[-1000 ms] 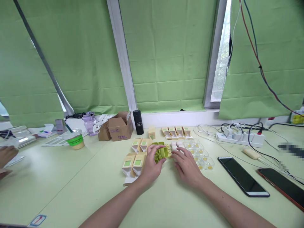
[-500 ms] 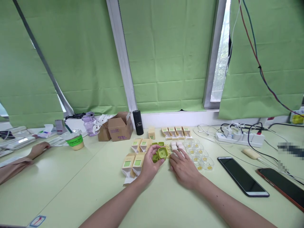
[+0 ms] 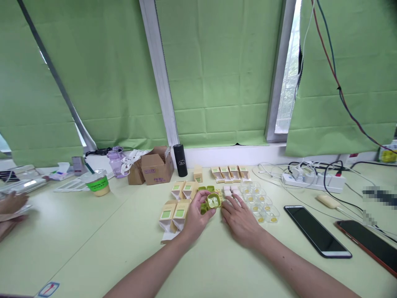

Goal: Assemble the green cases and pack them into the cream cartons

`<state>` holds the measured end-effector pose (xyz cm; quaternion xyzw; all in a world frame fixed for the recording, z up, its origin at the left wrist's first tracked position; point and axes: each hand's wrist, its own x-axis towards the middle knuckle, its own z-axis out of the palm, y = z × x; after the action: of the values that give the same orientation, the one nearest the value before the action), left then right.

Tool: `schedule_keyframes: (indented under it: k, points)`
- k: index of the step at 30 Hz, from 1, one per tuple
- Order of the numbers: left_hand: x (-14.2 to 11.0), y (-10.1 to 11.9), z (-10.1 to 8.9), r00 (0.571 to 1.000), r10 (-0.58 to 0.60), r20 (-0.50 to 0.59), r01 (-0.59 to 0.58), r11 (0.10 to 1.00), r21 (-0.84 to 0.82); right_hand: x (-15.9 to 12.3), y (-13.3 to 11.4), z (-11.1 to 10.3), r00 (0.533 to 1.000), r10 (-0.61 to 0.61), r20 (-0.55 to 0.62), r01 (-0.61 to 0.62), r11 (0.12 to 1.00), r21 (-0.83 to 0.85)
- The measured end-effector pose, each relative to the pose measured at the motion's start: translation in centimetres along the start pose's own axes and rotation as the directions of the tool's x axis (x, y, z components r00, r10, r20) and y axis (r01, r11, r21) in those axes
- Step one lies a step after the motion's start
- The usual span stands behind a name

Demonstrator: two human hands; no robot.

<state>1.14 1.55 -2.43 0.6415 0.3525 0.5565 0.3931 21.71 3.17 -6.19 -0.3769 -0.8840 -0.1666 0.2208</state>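
Note:
My left hand (image 3: 197, 217) grips a small green square cup (image 3: 214, 201) between thumb and fingers, its opening tilted toward me and something whitish showing inside. More green cups (image 3: 210, 188) stand behind it, partly covered by my fingers. Palm down on the table, my right hand (image 3: 239, 217) lies with its fingers bent and slightly apart. Its fingertips are beside small yellow pieces (image 3: 218, 193) and white blocks (image 3: 235, 189); whether they touch any is hidden. Right of that hand are several clear plastic cups (image 3: 259, 198) with yellow centres.
Open card boxes with green windows (image 3: 180, 213) lie left of my hands, more small boxes (image 3: 231, 174) behind. A black bottle (image 3: 180, 160), a cardboard box (image 3: 156, 166) and a drink cup (image 3: 97, 184) stand farther back. Phones (image 3: 316, 231) and a power strip (image 3: 313, 182) are right.
The green cup in my left hand now shows whitish contents and sits slightly lower and farther right. My right hand has barely moved. The other person's hand has drawn back to the left edge.

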Motion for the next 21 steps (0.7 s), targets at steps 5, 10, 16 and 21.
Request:
schedule_keyframes:
  k: [5, 10, 16, 21]
  points:
    - [0.0, 0.1, 0.1, 1.0, 0.009, -0.004, -0.009, 1.0, 0.0, 0.0, 0.0, 0.0, 1.0, -0.014, 0.019, 0.015, 1.0, -0.012]
    - [0.0, 0.2, 0.1, 1.0, 0.012, -0.007, -0.012, 1.0, 0.009, 0.2, 0.0, 0.1, 1.0, -0.027, -0.009, 0.026, 1.0, -0.013]
    - [0.0, 0.2, 0.1, 1.0, 0.022, -0.011, -0.022, 1.0, 0.011, 0.3, 0.0, -0.4, 0.976, 0.01, -0.218, 0.027, 0.986, 0.166]
    - [0.0, 0.0, 0.1, 0.999, 0.017, -0.027, -0.016, 0.999, 0.045, -0.1, -0.2, -1.0, 0.891, 0.149, -0.428, 0.061, 0.896, 0.439]
